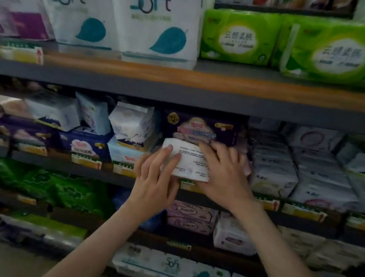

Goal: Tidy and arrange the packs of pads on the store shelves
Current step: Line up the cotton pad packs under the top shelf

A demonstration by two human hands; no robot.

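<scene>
A white pack of pads (190, 161) with small printed text sits at the front of the middle shelf (50, 161). My left hand (157, 178) holds its left end, fingers lying up along the face. My right hand (222, 169) grips its right side, fingers curled over the top edge. Directly behind it stands a dark purple pack (199, 126). White and blue packs (134, 125) lie jumbled to the left, and stacked white packs (273, 169) fill the shelf to the right.
The upper shelf (211, 80) carries tall white "Soft" tissue bags (154, 16) and green packs (238, 38). Below are green packs (46, 185), pink and white packs (192, 215), and "Soft" rolls (172, 273) near the floor. Price tags line the shelf edges.
</scene>
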